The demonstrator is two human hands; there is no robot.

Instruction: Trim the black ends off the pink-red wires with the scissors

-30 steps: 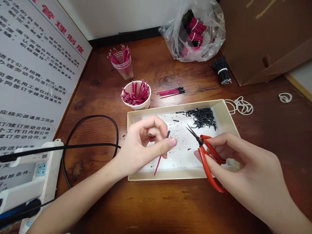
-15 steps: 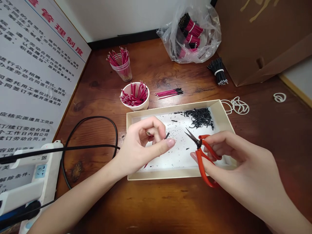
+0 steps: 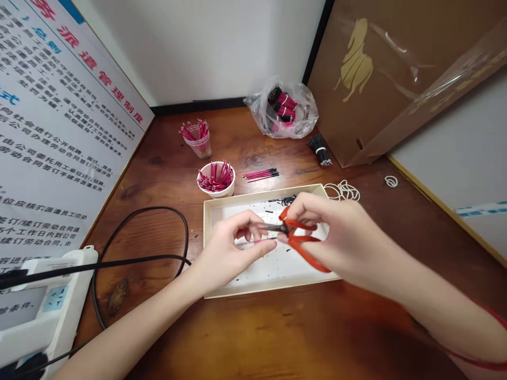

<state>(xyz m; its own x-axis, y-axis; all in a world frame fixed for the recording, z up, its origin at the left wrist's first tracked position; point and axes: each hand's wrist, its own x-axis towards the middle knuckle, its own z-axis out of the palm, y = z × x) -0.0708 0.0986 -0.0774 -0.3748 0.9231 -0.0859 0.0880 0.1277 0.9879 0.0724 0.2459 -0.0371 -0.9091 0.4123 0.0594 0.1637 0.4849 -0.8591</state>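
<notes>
My left hand (image 3: 227,253) is closed in a pinch over the shallow box (image 3: 273,288), holding a thin wire (image 3: 249,243) with a dark end, partly hidden by the fingers. My right hand (image 3: 348,237) grips the orange-handled scissors (image 3: 311,259), fingers around the handles. The scissors' blades point left and reach the left fingertips; blur hides whether they touch the wire. Inside the box lie black offcuts (image 3: 287,201) and scattered tiny scraps, partly covered by my right hand.
Behind the box stand a paper cup (image 3: 216,192) and a clear cup (image 3: 203,149) of red wires. Several red-and-black wires (image 3: 260,174) lie beside them. Farther back are a plastic bag (image 3: 307,119), a black wire bundle (image 3: 319,150) and rubber bands (image 3: 344,191). A power strip (image 3: 57,301) stands left.
My right hand has brought the scissors left, up to the left fingertips. The left hand still pinches the wire. The view has tilted up, showing more of the wall and brown box.
</notes>
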